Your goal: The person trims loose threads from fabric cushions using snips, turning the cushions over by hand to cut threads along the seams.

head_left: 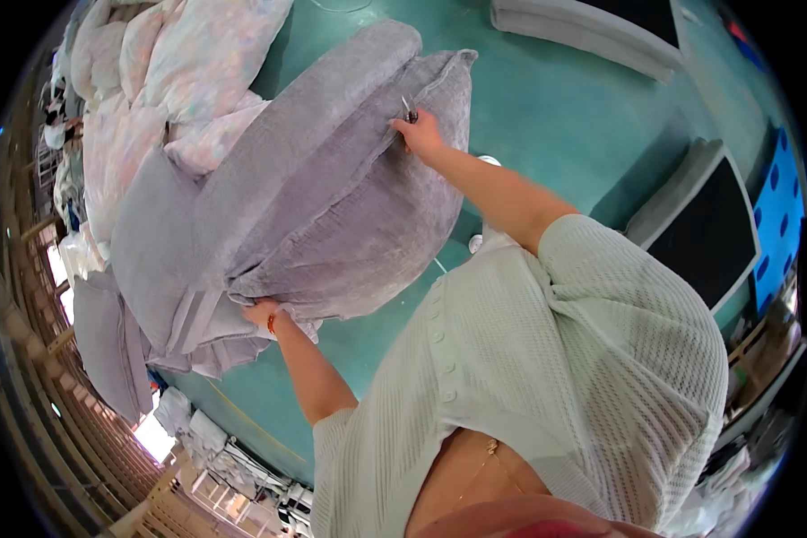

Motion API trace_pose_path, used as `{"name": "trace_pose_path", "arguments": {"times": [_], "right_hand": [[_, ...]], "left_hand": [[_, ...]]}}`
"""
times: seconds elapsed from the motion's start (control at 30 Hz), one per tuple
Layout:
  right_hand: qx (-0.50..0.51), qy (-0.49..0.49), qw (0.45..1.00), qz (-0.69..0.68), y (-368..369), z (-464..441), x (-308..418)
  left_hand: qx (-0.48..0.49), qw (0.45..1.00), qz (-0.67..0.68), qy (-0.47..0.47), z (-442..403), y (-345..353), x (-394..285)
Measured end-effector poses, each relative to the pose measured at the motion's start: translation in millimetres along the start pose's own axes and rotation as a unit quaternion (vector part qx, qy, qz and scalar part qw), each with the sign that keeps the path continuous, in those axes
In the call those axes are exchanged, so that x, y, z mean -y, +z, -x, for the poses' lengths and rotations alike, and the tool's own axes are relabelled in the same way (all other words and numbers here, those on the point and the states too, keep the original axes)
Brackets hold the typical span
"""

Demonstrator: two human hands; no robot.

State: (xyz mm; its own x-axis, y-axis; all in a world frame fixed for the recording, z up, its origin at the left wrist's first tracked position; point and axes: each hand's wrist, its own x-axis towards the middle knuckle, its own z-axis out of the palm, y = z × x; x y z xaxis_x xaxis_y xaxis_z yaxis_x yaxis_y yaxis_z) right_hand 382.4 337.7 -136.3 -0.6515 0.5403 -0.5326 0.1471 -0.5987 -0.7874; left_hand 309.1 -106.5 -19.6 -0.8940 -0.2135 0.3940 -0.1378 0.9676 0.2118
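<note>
A large grey plush cushion cover [368, 206] with a long seam bulges in front of me. At its upper right, my right hand [421, 136] is closed on small scissors [410, 111], with the blades pointing up, close to the seam. My left hand [262, 312], below a red bracelet, is closed at the cover's lower left edge; its fingertips are partly hidden by the grey fabric. A thick grey padded roll [305, 117] lies along the left side of the seam.
Patterned pale bags [206, 58] are piled at the upper left. More grey cushions [112, 345] lie at the lower left. Grey and black upholstered pieces [704, 224] stand on the green floor [547, 117] at right, near a blue spotted panel [777, 215].
</note>
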Motion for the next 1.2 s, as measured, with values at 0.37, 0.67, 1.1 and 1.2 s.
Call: {"name": "trace_pose_path", "arguments": {"times": [0.37,0.67,1.1,1.2], "right_hand": [[0.173,-0.075,0.980,0.069,5,-77,40],[0.253,-0.012,0.914,0.318,3,-108,30],[0.144,-0.080,0.903,0.398,10,-141,16],[0.138,-0.039,0.921,0.363,7,-157,9]], "left_hand": [[-0.076,0.985,-0.051,-0.149,-27,-7,-70],[-0.040,0.983,-0.029,-0.174,-36,-6,-94],[-0.047,0.961,0.226,-0.153,-45,-24,-57],[-0.010,0.925,0.367,-0.102,-19,-26,-54]]}}
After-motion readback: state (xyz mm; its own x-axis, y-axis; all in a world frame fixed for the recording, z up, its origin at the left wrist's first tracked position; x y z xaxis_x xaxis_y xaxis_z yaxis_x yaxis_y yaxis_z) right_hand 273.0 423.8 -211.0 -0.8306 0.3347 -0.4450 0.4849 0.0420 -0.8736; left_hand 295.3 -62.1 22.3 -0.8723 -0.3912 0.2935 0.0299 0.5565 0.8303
